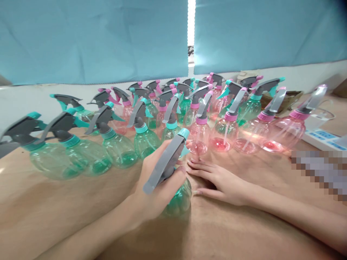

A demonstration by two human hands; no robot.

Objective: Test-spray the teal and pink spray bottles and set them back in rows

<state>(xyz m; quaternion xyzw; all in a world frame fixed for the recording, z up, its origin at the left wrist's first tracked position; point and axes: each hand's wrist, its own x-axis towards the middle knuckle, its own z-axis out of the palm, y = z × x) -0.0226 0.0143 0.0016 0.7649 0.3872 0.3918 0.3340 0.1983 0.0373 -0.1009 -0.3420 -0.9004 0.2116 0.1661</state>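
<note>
My left hand (159,184) is wrapped round the neck of a green spray bottle (179,200), whose grey trigger head with a teal nozzle tilts up and to the right. Part of the bottle is hidden behind my fingers. Just right of it, my right hand (217,180) lies on the wooden table (230,231) with fingers stretched out and nothing in them. Beyond my fingertips stands a pink spray bottle (199,137). A green spray bottle (148,141) stands behind my left hand.
Rows of spray bottles fill the back of the table, green (119,148) mostly at left and pink (246,135) mostly at right. At the right lies a white device with blue buttons (325,137). Blue curtains (94,39) hang behind. A patch at the right edge is pixelated.
</note>
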